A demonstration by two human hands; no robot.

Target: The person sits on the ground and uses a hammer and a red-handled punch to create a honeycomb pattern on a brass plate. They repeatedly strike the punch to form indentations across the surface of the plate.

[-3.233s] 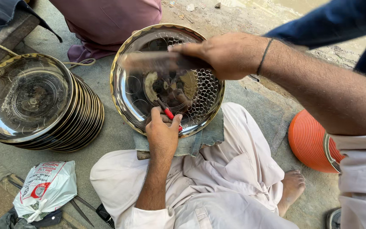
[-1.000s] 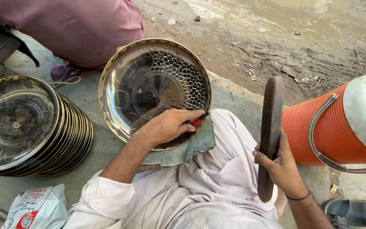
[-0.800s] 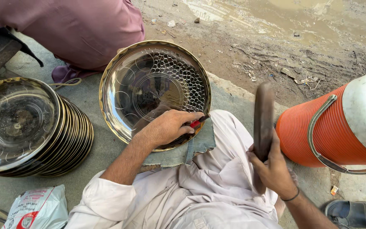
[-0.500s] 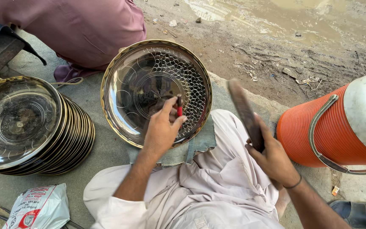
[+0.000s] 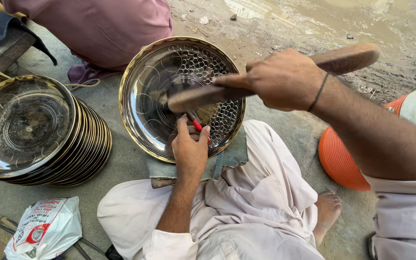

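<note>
A round shiny metal tray (image 5: 145, 91) with a gold rim and a punched honeycomb pattern lies tilted on a grey cloth pad (image 5: 232, 156) over my lap. My left hand (image 5: 190, 149) rests on the tray's near side, shut on a small red-handled punch (image 5: 197, 125) whose tip touches the metal. My right hand (image 5: 285, 79) is raised above the tray, shut on a flat wooden mallet (image 5: 208, 95); the mallet's end hovers over the punch.
A stack of several matching trays (image 5: 30, 130) stands at the left. An orange and white water cooler (image 5: 347, 161) lies at the right. A white plastic bag (image 5: 44, 228) sits bottom left. Another person in maroon clothes (image 5: 97, 26) sits behind the tray. Muddy ground lies beyond.
My right hand swung the wooden mallet up from beside the cooler to above the tray. My left hand shifted on the tray and set the red punch upright.
</note>
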